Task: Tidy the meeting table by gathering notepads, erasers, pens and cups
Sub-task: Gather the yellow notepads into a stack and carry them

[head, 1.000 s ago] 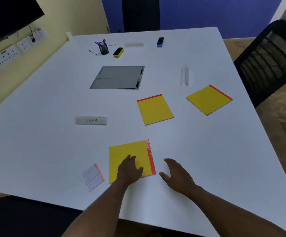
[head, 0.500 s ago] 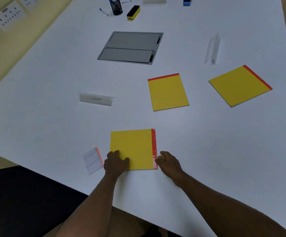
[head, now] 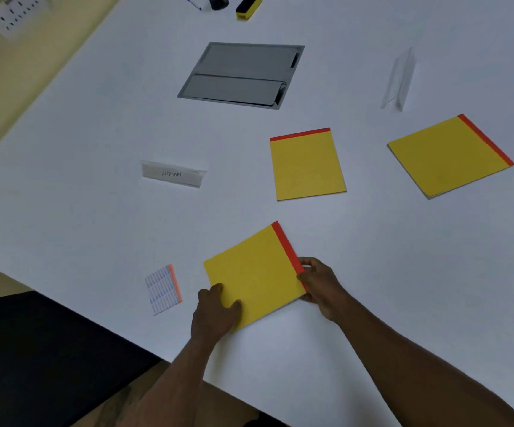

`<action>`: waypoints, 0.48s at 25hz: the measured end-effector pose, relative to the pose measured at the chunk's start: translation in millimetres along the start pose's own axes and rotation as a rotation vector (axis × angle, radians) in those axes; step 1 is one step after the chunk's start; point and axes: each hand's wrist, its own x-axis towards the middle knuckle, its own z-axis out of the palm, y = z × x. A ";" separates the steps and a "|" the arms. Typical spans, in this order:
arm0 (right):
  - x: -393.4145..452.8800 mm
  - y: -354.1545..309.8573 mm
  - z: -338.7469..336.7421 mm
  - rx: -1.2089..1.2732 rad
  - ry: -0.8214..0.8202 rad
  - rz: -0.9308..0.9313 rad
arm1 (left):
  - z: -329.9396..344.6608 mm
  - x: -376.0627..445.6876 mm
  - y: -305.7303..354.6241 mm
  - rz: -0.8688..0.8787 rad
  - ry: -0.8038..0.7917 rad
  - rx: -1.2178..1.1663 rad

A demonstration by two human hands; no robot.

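Three yellow notepads on the surface; you're on the nearest notepad, first pickup of the gathering step by the look of it. Left hand has thumb on top of its near-left corner, fingers curled at the edge; right hand pinches the red-bound edge, so both grips are closed on this pad. It sits rotated, near the front edge of the surface; can't tell if it's lifted yet. Next move likely: lift it clear and carry it to the middle notepad, square the edges, stack. The far-right notepad lies well apart, angled, so it needs a longer reach. A small lined pad sits just left of your left hand; grab it after. Name card and clear sign holder flank the path but don't block it. Eraser, loose pen and pen cup are at the far edge, beyond the grey cable hatch. No drinking cups visible.
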 end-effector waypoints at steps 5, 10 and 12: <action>7.5 -40.2 -49.5 -0.062 -0.286 -0.157 | -16.7 -0.8 41.9 0.267 0.289 -0.010; 21.7 -88.9 -92.6 -0.107 -0.375 -0.245 | -44.2 19.9 88.3 0.204 -0.166 -0.456; 29.4 -96.4 -107.6 -0.073 -0.309 -0.242 | -40.4 22.0 97.9 0.129 -0.422 -0.707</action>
